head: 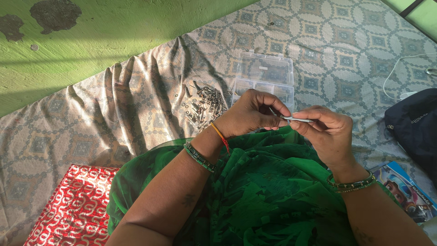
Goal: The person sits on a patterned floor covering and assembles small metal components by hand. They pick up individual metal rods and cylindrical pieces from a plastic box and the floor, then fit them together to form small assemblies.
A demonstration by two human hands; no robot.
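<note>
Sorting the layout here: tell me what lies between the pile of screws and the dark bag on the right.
In the head view, the clear plastic box lies between the screws and the dark bag, on the patterned cloth.

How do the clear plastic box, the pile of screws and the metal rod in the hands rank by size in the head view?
1. Clear plastic box, largest.
2. Pile of screws.
3. Metal rod, smallest, although it is nearer the camera.
</note>
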